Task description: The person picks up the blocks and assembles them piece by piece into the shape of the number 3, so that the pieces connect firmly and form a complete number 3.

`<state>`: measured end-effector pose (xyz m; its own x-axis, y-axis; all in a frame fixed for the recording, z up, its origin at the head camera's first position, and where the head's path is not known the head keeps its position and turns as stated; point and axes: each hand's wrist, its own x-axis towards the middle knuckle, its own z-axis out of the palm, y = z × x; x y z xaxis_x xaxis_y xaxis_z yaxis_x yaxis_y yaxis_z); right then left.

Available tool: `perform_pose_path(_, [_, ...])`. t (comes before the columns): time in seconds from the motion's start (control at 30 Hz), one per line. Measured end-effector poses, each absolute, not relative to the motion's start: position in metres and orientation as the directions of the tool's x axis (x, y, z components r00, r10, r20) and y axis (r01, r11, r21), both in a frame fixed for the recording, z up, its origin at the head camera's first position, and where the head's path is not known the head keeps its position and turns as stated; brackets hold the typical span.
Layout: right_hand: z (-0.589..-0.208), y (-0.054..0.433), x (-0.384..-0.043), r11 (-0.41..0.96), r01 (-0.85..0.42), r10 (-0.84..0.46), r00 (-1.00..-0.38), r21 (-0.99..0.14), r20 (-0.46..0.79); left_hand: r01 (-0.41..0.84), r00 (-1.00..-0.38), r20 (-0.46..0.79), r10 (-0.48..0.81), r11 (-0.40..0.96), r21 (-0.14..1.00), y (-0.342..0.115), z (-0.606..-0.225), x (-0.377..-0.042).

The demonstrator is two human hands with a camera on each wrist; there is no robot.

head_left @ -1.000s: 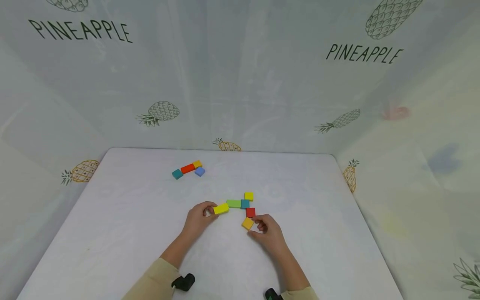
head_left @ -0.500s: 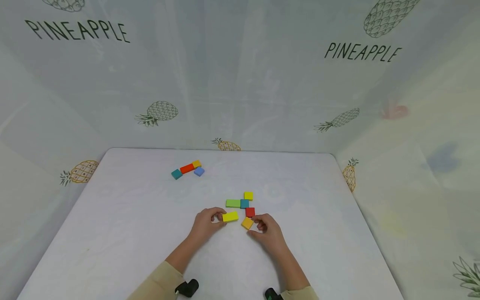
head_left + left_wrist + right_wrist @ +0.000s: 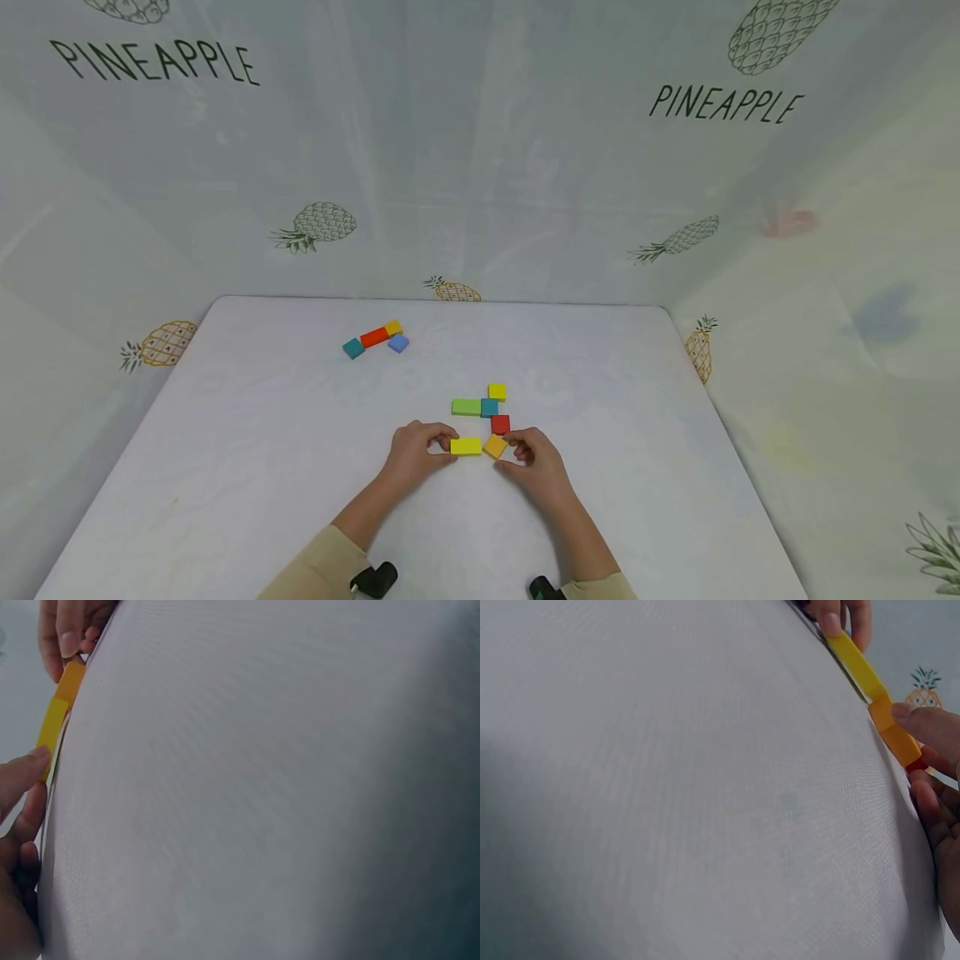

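Observation:
My left hand (image 3: 415, 451) pinches the left end of a long yellow block (image 3: 466, 447) between thumb and fingers. Just to its right, my right hand (image 3: 542, 467) holds a turned orange block (image 3: 495, 447) by its right side. In the right wrist view the thumb (image 3: 904, 711) lies on the orange block, and the yellow block's end sits right at it. Above the orange block a red square block (image 3: 500, 424) lies on the table. Beyond that come a teal block (image 3: 489, 407), a light green long block (image 3: 466, 407) and a yellow square block (image 3: 497, 391).
Farther back on the white table (image 3: 600, 383) lies another group: a teal block (image 3: 354, 348), a red long block (image 3: 374, 337), an orange block (image 3: 393, 327) and a blue block (image 3: 398, 342). A pineapple-print curtain (image 3: 480, 167) hangs behind the table.
My left hand has brought the long yellow block from the light green block's left end down and right, level with the orange block. The right hand has stayed in place.

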<state>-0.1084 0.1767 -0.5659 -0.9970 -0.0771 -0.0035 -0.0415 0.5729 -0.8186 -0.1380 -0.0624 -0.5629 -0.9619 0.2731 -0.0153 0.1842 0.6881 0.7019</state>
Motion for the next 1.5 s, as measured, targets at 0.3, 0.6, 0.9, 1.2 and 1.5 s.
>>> perform_pose_path(0.3, [-0.5663,0.1769,-0.1092,0.564,-0.046,-0.086,-0.996,-0.824,-0.003,0.224,-0.953,0.006,0.301,0.696,0.682,-0.0628,-0.5629,-0.1361])
perform_pose_path(0.6, [-0.5642,0.1764,-0.1094,0.561,-0.045,-0.087,-0.996,-0.827,-0.005,0.24,-0.946,-0.002,0.326,0.699,0.673,-0.0649,-0.5639,-0.1376])
perform_pose_path(0.9, [-0.5647,0.1765,-0.1092,0.552,-0.043,-0.084,-0.996,-0.833,-0.004,0.259,-0.942,0.007,0.335,0.714,0.65,-0.064,-0.566,-0.1386])
perform_pose_path(1.2, [-0.5627,0.1755,-0.1096,0.562,-0.021,-0.071,-0.997,-0.827,-0.023,0.27,-0.941,0.02,0.338,0.714,0.646,-0.0637,-0.566,-0.1373])
perform_pose_path(1.5, [-0.564,0.1763,-0.1102,0.566,-0.023,-0.075,-0.997,-0.824,-0.024,0.255,-0.943,-0.001,0.332,0.725,0.64,-0.0629,-0.5667,-0.1382])
